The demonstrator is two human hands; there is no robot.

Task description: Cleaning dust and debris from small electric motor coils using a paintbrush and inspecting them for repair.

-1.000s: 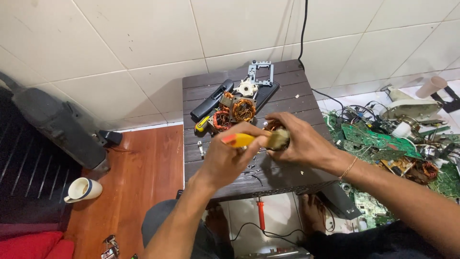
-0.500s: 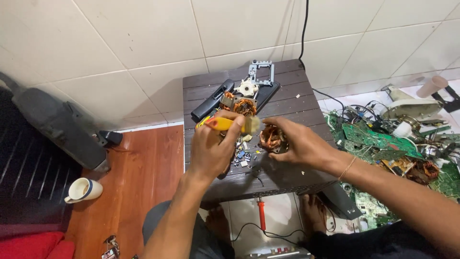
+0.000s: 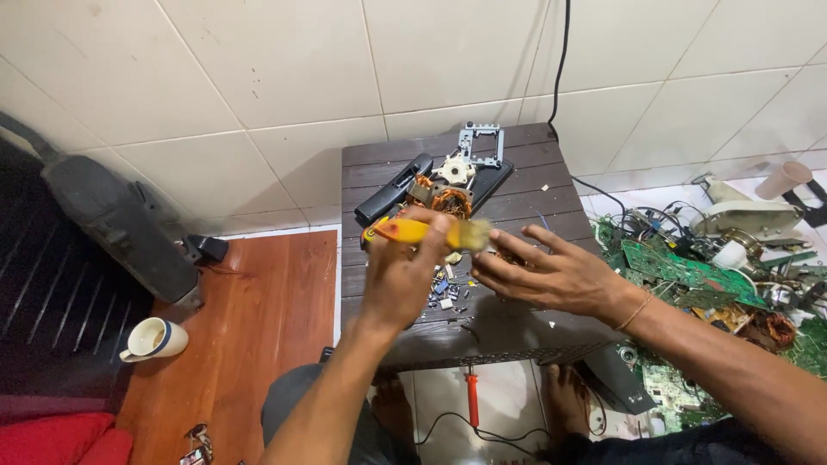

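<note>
The left hand point(image 3: 405, 275) is clenched in a grip; the right hand point(image 3: 551, 275) lies flat, fingers spread.

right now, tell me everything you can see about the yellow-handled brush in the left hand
The brush has a yellow, plastic-looking handle with a reddish patch and pale bristles at its right end, blurred. It lies roughly level above the dark slatted table, gripped around the handle by the left hand. The bristles point toward the right hand.

your left hand point(image 3: 405, 280) holds a brush point(image 3: 422, 232) over the table point(image 3: 517, 323), your right hand point(image 3: 551, 274) beside it. a motor point(image 3: 444, 198) sits behind; circuit boards point(image 3: 668, 267) lie right, a mug point(image 3: 155, 337) left.
</note>
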